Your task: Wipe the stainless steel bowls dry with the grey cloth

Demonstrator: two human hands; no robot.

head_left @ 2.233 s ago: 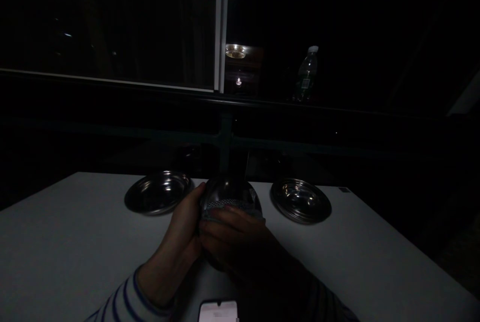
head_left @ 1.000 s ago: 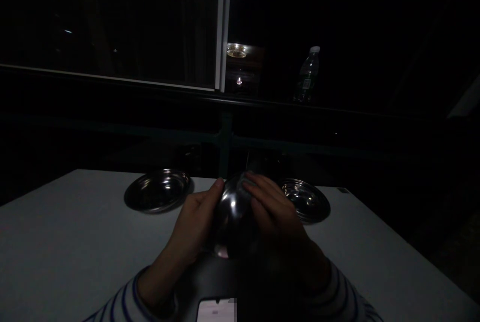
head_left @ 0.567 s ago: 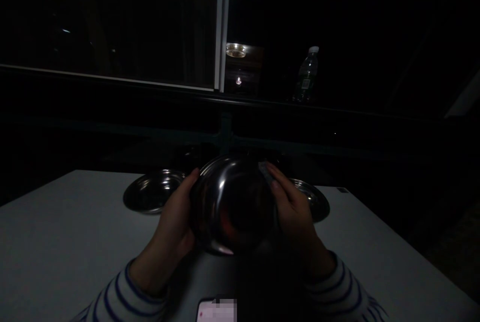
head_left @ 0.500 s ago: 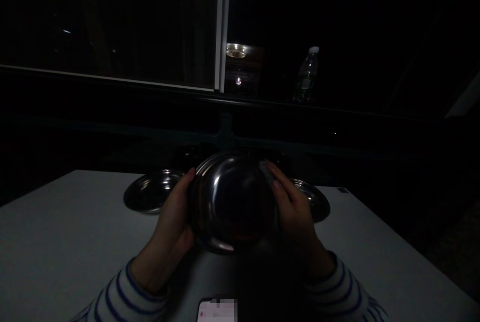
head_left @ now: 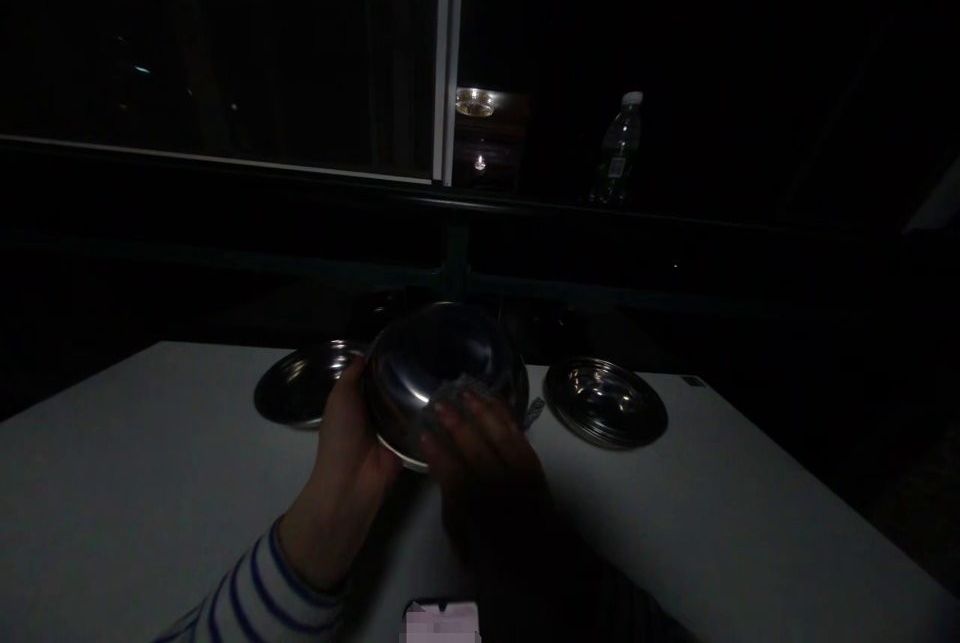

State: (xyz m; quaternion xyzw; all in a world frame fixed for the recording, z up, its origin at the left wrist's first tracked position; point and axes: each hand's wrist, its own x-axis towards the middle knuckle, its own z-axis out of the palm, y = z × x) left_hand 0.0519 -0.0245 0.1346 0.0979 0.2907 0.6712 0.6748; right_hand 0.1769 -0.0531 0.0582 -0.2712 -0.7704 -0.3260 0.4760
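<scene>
A shiny metal bowl is held up over the table, its rounded underside facing me. My left hand grips its left rim, fingers closed around the edge. Across the lower front of the bowl lies my right hand, pressing a grey cloth against the metal. A corner of the cloth sticks out on the right. The right palm and thumb are dark and partly hidden.
On the white table, one metal dish lies at the left and stacked metal dishes at the right. A phone lies at the near edge. Behind, a plastic bottle stands by the window.
My right hand has moved with the cloth from the bowl's right rim to its lower front. The bowl has tilted, and the right-hand dishes show more fully.
</scene>
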